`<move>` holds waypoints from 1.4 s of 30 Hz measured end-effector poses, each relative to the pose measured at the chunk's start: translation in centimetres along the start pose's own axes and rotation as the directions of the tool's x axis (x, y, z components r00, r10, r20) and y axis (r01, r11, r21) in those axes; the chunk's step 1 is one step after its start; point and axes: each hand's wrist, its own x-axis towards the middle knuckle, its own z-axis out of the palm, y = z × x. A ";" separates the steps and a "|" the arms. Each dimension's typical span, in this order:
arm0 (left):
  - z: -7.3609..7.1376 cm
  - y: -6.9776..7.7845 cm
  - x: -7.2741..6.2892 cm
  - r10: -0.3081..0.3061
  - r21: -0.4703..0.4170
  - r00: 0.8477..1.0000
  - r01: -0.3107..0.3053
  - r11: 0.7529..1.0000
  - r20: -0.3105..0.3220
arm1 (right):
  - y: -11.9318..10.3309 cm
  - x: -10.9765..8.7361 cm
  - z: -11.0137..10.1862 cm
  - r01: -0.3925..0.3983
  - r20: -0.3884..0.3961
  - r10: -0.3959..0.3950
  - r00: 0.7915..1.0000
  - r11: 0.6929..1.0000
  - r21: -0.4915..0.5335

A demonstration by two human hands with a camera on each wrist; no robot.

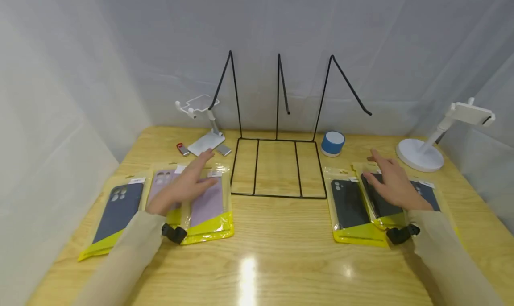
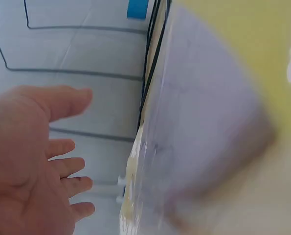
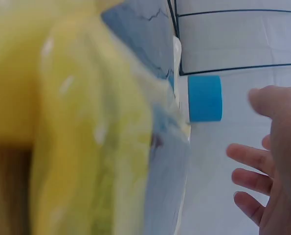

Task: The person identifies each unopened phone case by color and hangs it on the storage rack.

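No text, brand or number can be read in any view. Small white labels point(image 1: 138, 180) seen in head view near top edge of transparent phone case packages point(image 1: 210, 228), print too small for reading. Such label on far-left navy package point(image 1: 120, 208), on both lilac packages point(image 1: 209, 201), on black package point(image 1: 348, 203), also on far-right dark blue package point(image 1: 429, 198).

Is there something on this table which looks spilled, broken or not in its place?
Nothing looks spilled or broken. Slightly untidy, perhaps: on the right, the middle packet overlaps the edge of its left neighbour instead of lying separately.
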 end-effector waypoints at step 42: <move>5.3 0.0 1.3 0.077 0.026 0.996 -0.075 0.997 -0.054 | -1.1 4.6 3.1 -0.034 0.275 -0.001 0.961 0.992 0.124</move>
